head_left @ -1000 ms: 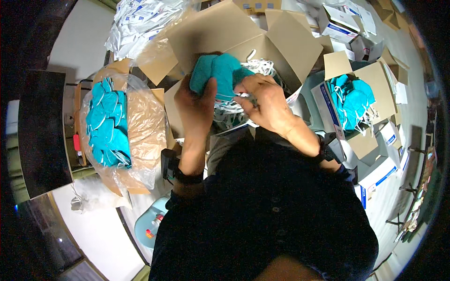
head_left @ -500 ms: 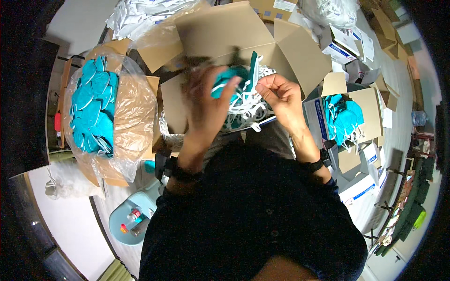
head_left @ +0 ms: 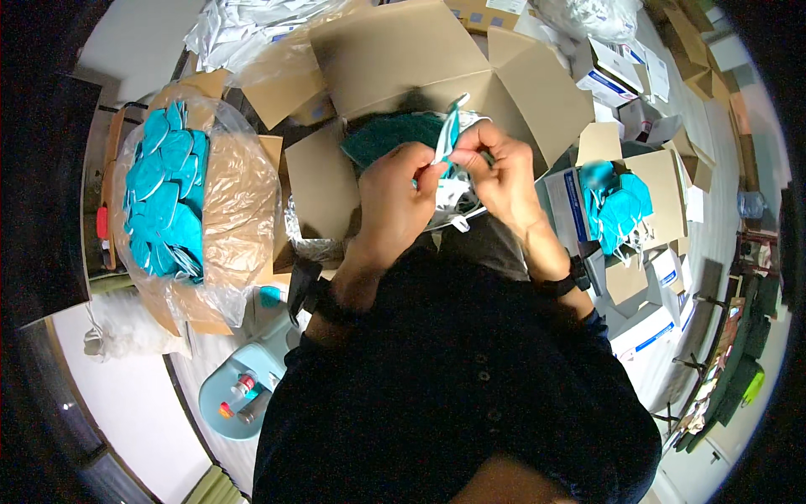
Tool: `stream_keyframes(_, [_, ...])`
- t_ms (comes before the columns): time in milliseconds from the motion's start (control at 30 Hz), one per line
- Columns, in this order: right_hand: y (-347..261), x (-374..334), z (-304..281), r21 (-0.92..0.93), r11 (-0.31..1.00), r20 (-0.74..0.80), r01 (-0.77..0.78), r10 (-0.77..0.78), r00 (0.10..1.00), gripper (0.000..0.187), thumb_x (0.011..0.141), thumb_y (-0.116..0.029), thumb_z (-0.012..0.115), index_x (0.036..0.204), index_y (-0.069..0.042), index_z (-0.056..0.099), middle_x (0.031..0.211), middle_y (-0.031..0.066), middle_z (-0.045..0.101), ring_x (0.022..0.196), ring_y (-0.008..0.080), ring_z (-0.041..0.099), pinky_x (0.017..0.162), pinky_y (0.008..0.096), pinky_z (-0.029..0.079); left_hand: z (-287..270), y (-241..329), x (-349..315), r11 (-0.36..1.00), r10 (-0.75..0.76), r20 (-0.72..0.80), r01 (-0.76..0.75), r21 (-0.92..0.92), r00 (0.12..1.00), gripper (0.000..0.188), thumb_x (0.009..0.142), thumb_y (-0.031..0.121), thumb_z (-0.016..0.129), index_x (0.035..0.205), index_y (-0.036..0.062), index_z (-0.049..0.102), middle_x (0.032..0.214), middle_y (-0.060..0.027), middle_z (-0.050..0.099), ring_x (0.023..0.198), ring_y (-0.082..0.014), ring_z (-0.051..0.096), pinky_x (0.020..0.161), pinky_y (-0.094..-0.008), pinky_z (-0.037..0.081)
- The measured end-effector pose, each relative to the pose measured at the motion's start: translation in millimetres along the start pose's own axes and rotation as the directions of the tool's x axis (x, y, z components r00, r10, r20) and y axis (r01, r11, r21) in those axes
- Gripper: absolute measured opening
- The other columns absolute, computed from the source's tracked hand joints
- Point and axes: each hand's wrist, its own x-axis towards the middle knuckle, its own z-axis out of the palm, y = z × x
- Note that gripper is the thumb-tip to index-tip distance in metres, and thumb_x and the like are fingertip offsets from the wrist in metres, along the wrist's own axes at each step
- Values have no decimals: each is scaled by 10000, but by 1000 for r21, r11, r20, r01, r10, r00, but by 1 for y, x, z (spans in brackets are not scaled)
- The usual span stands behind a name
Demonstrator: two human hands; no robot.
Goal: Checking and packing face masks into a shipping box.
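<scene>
My left hand (head_left: pixel 401 197) and my right hand (head_left: pixel 495 168) meet above an open cardboard box (head_left: pixel 437 67). Both pinch a folded teal mask (head_left: pixel 447 134) with white straps, held edge-on between the fingertips. More white straps and masks (head_left: pixel 453 206) lie in the box under my hands. A dark teal patch (head_left: pixel 386 139) shows just behind my left hand.
On my left a plastic-lined box (head_left: pixel 227 202) holds several teal masks (head_left: pixel 164 202). On my right a small open carton (head_left: pixel 663 189) holds more teal masks (head_left: pixel 617 210), with white cartons around it. A light blue stool (head_left: pixel 239 382) with small bottles stands at lower left.
The teal mask was spread flat between my hands a second ago; now it is folded narrow and held upright. My hands have closed in toward each other.
</scene>
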Motion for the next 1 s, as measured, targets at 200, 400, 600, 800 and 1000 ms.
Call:
stream_keyframes(200, [-2, 20, -33, -227, 973, -219, 37, -88, 972, 80, 816, -40, 656, 805, -9, 583, 705, 129, 624, 639, 225, 607, 604, 317, 464, -28, 12, -9, 998, -44, -135, 49, 30, 990, 131, 826, 51, 656, 759, 20, 548, 631, -85, 541, 547, -141, 550, 492, -289, 424])
stream_keyframes(400, [-26, 10, -28, -450, 869, 14, 206, -224, 975, 86, 824, -146, 669, 826, -66, 701, 831, 98, 682, 838, 278, 625, 725, 387, 495, -35, 27, 5, 978, -130, -217, 89, -190, 967, 129, 928, 129, 565, 901, 7, 534, 746, -54, 593, 604, -118, 583, 535, -254, 460])
stream_keyframes(600, [-29, -6, 15, -152, 985, -106, 84, -101, 989, 137, 748, -120, 730, 833, -50, 648, 768, 99, 641, 779, 297, 622, 700, 380, 496, -10, 25, 8, 967, -141, -161, 101, -233, 977, 145, 915, 106, 584, 970, -3, 507, 860, -93, 611, 670, -122, 603, 593, -257, 487])
stream_keyframes(800, [-17, 1, 9, -299, 921, -29, 248, -269, 963, 87, 749, -57, 691, 780, -41, 611, 765, 118, 633, 768, 313, 624, 679, 382, 492, 9, -1, 2, 891, -172, -154, 87, -445, 973, 267, 863, 54, 645, 1080, -24, 511, 954, -99, 633, 773, -130, 629, 613, -268, 543])
stream_keyframes(1000, [30, 28, -62, -491, 871, -263, 14, -164, 951, 72, 763, -57, 672, 819, -43, 629, 792, 135, 642, 767, 334, 625, 680, 389, 494, -32, 33, -7, 904, -319, -278, 203, -376, 906, 249, 858, 103, 642, 1048, -27, 547, 973, -123, 639, 771, -188, 641, 607, -282, 579])
